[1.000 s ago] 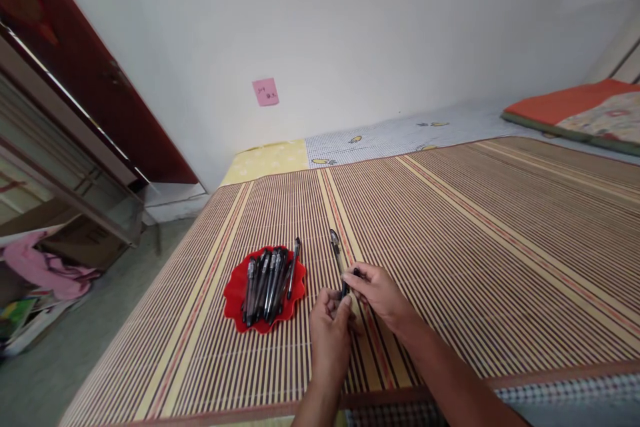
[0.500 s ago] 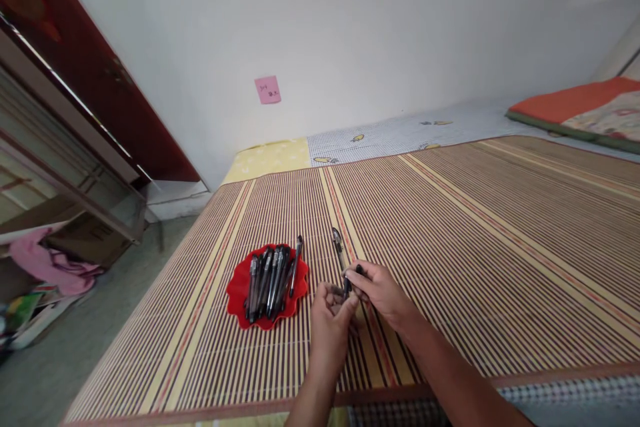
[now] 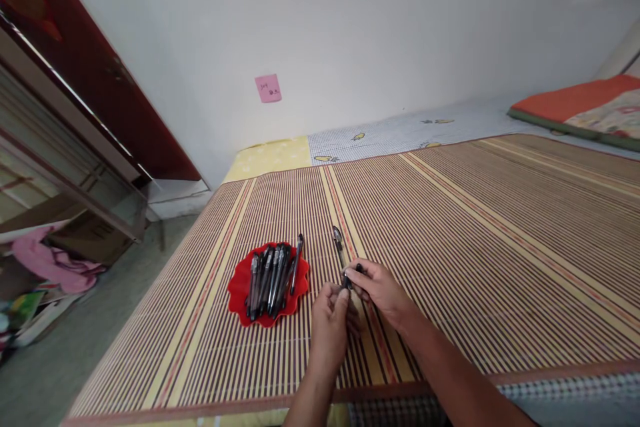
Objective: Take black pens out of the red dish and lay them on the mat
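A black pen [image 3: 339, 247] points away from me over the mat, its near end meeting my fingers. My right hand [image 3: 377, 287] pinches at that near end, and a small black tip [image 3: 359, 268] shows by its thumb and forefinger. Just below and to the left, my left hand [image 3: 330, 320] is closed, thumb against fingers, on the dark lower part of the pen. The fingers hide how the black parts join. Left of my hands sits a red scalloped dish [image 3: 237, 290] with several black pens [image 3: 270, 280] in it; one leans on its right rim.
Under everything lies a striped bamboo mat [image 3: 450, 233] on a bed. Patterned sheets [image 3: 370, 143] run along the wall, where a pink note [image 3: 269, 89] is stuck. Folded orange bedding [image 3: 565, 103] lies far right. Beyond the left edge are the floor and a cardboard box [image 3: 93, 240].
The left thumb and fingers have shifted slightly at the pen's near end. My right hand stays almost still, and the dish of pens has not moved.
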